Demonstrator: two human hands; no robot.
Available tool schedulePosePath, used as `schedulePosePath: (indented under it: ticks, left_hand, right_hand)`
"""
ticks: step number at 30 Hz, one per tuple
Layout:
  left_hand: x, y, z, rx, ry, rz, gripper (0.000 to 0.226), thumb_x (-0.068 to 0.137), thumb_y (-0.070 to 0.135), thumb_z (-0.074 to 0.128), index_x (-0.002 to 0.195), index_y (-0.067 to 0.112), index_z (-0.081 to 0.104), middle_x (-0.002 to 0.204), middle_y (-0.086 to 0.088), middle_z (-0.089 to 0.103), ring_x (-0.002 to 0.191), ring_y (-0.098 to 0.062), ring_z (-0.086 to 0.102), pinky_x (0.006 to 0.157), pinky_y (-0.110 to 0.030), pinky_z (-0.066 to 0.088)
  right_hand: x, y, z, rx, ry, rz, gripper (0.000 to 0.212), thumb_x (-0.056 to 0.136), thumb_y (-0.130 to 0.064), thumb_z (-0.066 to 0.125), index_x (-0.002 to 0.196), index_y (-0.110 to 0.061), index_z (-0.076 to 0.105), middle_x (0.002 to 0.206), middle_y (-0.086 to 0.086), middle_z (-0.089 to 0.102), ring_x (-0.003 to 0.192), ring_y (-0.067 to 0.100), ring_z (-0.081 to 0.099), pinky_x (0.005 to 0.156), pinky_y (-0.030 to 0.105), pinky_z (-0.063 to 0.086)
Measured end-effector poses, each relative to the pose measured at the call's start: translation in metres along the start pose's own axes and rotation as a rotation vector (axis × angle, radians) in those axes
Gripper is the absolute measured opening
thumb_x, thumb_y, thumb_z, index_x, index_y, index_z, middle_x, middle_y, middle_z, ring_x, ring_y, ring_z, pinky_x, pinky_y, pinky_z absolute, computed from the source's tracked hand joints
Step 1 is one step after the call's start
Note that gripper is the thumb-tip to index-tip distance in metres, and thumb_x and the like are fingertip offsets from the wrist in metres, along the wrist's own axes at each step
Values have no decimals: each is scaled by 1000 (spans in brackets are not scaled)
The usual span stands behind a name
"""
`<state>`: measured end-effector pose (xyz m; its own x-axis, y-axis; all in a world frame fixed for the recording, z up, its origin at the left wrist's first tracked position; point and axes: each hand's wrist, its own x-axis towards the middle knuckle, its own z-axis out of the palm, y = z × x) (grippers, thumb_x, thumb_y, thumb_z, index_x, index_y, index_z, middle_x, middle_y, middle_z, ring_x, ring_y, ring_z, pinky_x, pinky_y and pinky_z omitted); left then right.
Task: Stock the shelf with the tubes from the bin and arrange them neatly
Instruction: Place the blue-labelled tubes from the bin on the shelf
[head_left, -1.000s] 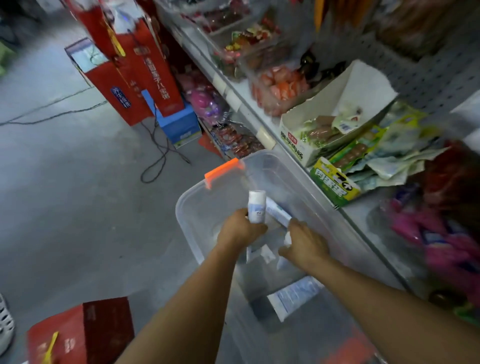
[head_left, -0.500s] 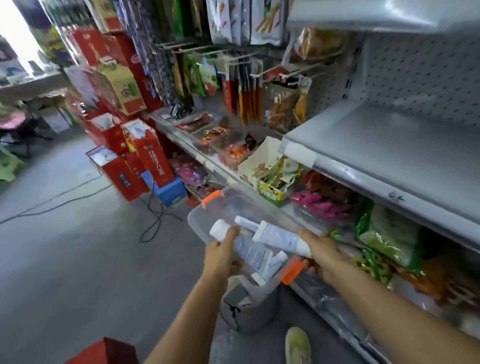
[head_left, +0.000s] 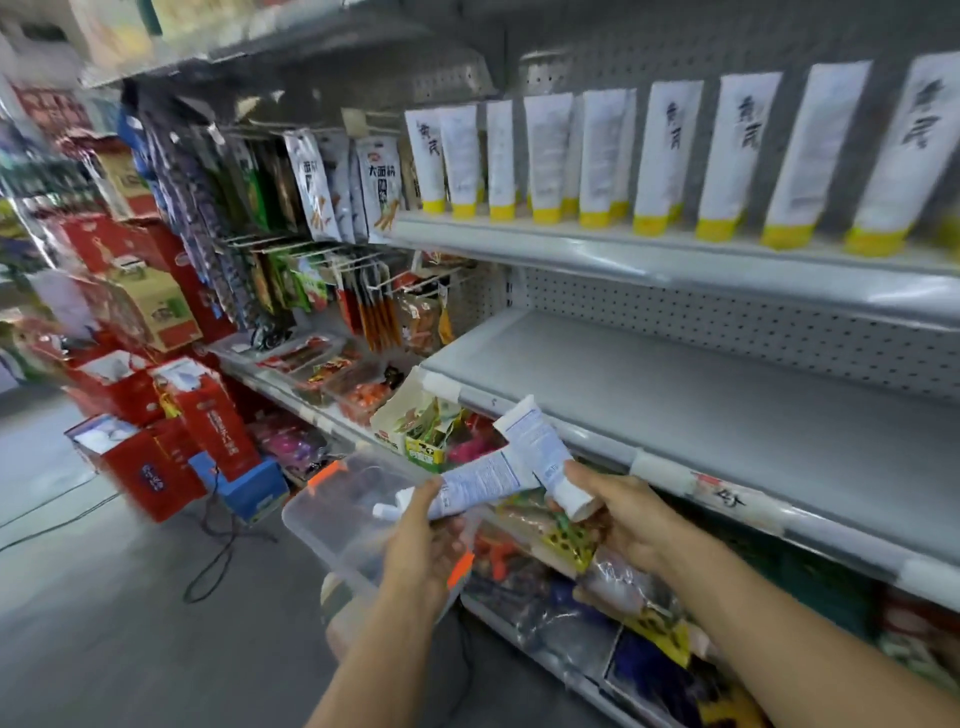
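Shelf (head_left: 701, 410) bare, nothing stocked yet. Left hand (head_left: 423, 545) grips left tube (head_left: 478, 480); right hand (head_left: 623, 512) grips right tube (head_left: 540, 452), both near shelf front, above bin (head_left: 332, 514). Placing and arranging remain.

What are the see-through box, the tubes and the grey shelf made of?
The bin looks like clear glossy plastic: you can see through its walls. The tubes seem white plastic with printed labels. The shelf is probably painted grey metal, smooth, with a perforated back.
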<state>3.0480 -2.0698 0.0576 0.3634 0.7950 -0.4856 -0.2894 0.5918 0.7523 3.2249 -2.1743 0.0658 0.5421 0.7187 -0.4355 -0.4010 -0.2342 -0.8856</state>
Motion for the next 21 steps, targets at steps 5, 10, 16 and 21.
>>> schedulePosePath:
  ticks: [5, 10, 16, 21]
  left_hand:
    - [-63, -36, 61, -172, -151, 13, 21, 87, 4, 63, 106, -3, 58, 107, -21, 63, 89, -27, 65, 70, -28, 61]
    - [-149, -85, 127, -181, -435, -90, 20, 90, -4, 48, 108, -8, 56, 102, -24, 65, 86, -28, 65, 72, -29, 60]
    - [-240, -132, 206, 17, -585, -5, 9, 80, -7, 54, 87, -2, 56, 73, -11, 54, 51, -12, 50, 43, -19, 43]
    - [-307, -162, 264, 238, -614, 155, 6, 87, 4, 58, 88, 5, 52, 59, -9, 47, 39, -13, 41, 35, -21, 31]
  right_hand:
    - [-73, -20, -73, 50, -73, -61, 41, 76, -21, 75, 108, 4, 67, 90, 19, 67, 75, 26, 61, 64, 32, 50]
    - [-155, -33, -160, -9, -170, -137, 26, 85, -6, 64, 109, 2, 63, 102, 19, 68, 85, 25, 65, 67, 34, 58]
    - [-235, -54, -235, -49, -121, -262, 38, 79, -1, 55, 117, -3, 49, 93, 17, 63, 80, 25, 63, 63, 39, 56]
    - [-294, -72, -296, -222, 144, -453, 23, 77, -4, 67, 92, -13, 52, 63, 6, 56, 54, 18, 50, 50, 27, 40]
